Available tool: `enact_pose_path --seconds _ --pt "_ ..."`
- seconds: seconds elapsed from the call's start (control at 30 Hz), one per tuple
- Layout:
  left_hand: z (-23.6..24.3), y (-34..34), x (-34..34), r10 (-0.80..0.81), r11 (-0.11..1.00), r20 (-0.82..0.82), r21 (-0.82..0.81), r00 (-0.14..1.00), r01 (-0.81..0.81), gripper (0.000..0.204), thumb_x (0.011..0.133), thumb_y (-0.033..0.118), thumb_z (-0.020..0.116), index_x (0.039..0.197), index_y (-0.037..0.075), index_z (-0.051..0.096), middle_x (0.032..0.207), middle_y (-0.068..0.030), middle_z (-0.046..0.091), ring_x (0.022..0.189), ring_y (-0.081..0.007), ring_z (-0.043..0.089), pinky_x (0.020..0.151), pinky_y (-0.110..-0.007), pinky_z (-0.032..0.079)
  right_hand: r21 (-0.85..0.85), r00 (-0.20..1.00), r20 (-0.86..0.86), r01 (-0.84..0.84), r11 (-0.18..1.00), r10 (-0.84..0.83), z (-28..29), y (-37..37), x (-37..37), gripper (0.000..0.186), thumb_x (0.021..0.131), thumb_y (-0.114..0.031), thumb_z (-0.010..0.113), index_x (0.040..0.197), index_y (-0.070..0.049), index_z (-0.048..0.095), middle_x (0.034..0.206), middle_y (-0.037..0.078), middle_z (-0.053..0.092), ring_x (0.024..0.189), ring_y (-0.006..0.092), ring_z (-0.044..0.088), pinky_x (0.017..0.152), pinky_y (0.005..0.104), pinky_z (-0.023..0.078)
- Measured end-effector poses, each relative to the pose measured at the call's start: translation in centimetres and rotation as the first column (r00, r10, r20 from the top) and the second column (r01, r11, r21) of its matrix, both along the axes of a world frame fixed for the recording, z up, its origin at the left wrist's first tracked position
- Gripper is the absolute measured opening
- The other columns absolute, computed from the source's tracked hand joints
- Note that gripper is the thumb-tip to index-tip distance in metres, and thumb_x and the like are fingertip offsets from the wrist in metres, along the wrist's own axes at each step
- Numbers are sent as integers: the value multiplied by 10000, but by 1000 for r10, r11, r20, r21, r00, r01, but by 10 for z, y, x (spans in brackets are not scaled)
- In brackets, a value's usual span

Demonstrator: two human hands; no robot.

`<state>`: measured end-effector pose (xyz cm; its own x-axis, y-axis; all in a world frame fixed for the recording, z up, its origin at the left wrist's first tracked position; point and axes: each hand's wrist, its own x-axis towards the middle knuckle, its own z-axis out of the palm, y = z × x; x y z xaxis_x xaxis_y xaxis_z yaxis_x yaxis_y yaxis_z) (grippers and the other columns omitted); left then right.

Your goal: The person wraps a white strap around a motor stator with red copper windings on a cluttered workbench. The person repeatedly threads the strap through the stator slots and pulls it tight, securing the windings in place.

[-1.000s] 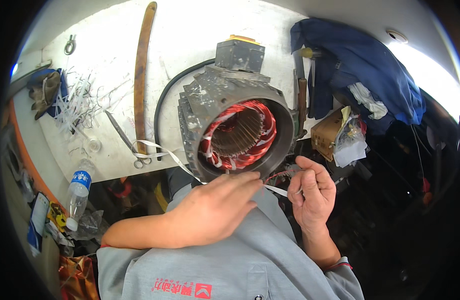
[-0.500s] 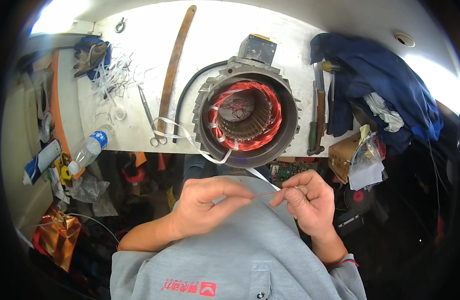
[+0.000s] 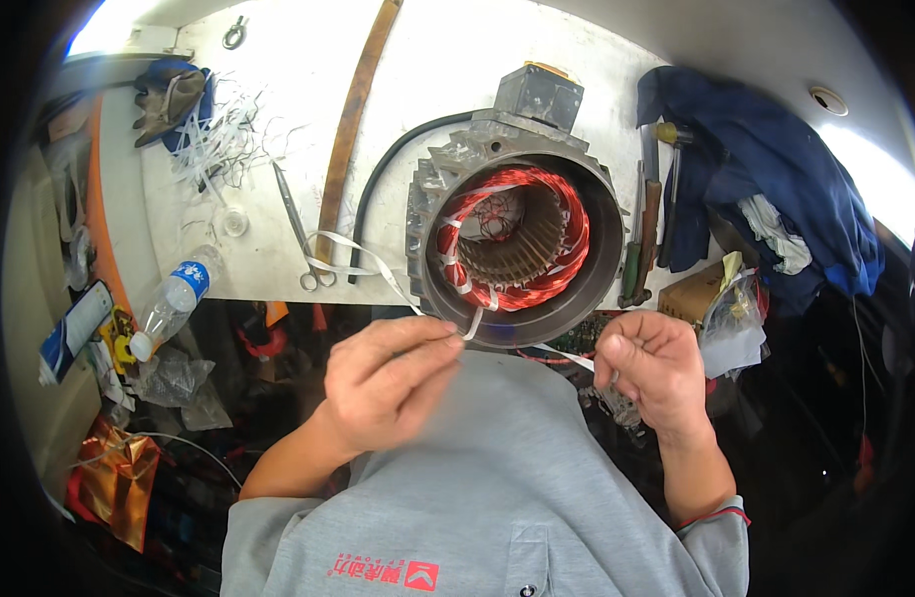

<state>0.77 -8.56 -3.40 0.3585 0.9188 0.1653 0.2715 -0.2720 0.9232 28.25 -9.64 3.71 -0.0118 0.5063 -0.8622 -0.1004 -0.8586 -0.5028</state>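
The left hand [image 3: 393, 383] is pinching the white tape [image 3: 363, 254] between thumb and fingertips, the fingers almost closed around it, just at the 6 o'clock edge of the motor stator [image 3: 517, 239]. The right hand [image 3: 651, 368] is curled nearly into a fist at about 4 o'clock from the stator, and it is gripping the other run of the same tape, which is going from the fist toward the lower rim of the housing. From the left fingers, one short piece is rising into the red copper winding [image 3: 567, 224], and the long free end is trailing away toward 9 o'clock over the white bench [image 3: 447, 80]. In my judgement the lacing is going well only if both hands are keeping the tape flat and tight, pulling evenly and not twisting it, and not rubbing it hard against the sharp rim of the iron. The loose tail is lying across the scissors [image 3: 300, 234] and near the brown wooden strip [image 3: 350, 129], so it may be catching there when pulled. A black cable [image 3: 378, 189] is curving round the stator at 9 o'clock. Farther left a plastic bottle [image 3: 169, 303] is lying at the bench edge, and white scraps [image 3: 218, 139] are heaped at 10 o'clock. Some hand tools [image 3: 646, 229] are lying at 3 o'clock, beside a blue cloth [image 3: 766, 159].
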Motion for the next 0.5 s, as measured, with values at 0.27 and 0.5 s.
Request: enact_pose_path --seconds 0.27,0.5 --pt "-3 7 -6 41 996 -5 -74 999 -41 223 738 -72 754 949 -20 702 944 -153 698 808 -243 703 693 -301 585 -45 989 135 -55 997 61 -18 5 -13 163 939 -124 682 953 36 705 695 30 666 525 8 433 461 193 320" --pt "-4 7 -6 48 994 0 -102 999 -48 214 741 -71 749 942 -13 707 938 -141 699 816 -242 705 688 -297 584 103 937 295 -228 968 190 -30 -4 -21 135 920 -100 684 957 26 714 694 25 665 613 61 569 531 236 434"
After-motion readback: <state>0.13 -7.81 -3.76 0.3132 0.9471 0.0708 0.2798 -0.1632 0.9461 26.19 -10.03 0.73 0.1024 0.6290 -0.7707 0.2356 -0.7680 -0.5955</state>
